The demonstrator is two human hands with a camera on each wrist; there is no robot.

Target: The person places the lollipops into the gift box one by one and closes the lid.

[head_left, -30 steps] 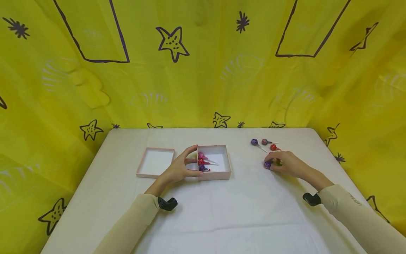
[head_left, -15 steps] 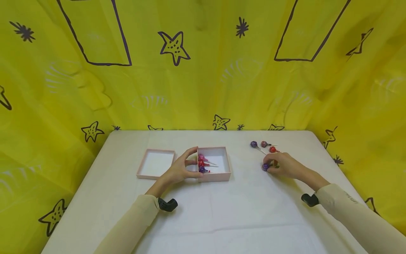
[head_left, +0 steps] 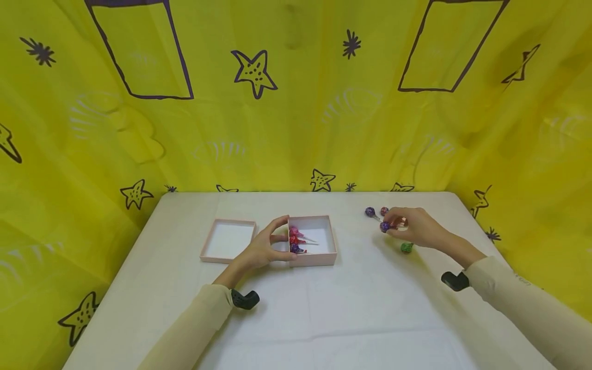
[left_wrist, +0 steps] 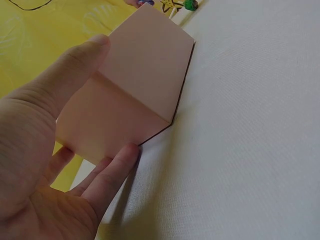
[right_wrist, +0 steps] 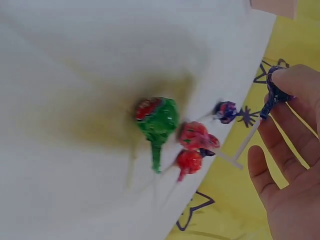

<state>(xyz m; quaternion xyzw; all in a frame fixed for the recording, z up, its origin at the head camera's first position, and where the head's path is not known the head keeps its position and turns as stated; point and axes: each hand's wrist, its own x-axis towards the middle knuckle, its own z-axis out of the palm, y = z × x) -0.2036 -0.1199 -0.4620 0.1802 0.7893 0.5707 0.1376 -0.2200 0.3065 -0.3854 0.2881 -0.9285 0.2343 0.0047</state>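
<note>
My left hand (head_left: pixel 259 250) grips the left side of an open pink box (head_left: pixel 314 260), thumb near the front corner and fingers along the side. Inside the box, a pink lollipop (head_left: pixel 296 230), a red lollipop (head_left: pixel 294 240) and a purple lollipop (head_left: pixel 296 248) lie with heads to the left. Off to the right, my right hand (head_left: pixel 418 227) pinches another purple lollipop (right_wrist: pixel 276 92) by its wrapped head, raised over the table with its stick angling down. A green lollipop (head_left: pixel 406 247) lies on the cloth below that hand.
Left of the box rests a shallow pink lid (head_left: pixel 228 239), inner side up. At the back right lie a dark purple lollipop (head_left: pixel 370 211) and a reddish lollipop (head_left: pixel 384 210). The right wrist view also shows a bright red lollipop (right_wrist: pixel 189 161). A yellow curtain (head_left: pixel 296 128) hangs behind the table.
My right hand has picked up the purple lollipop and moved slightly up and away from me, uncovering the green lollipop. My left hand stays on the box.
</note>
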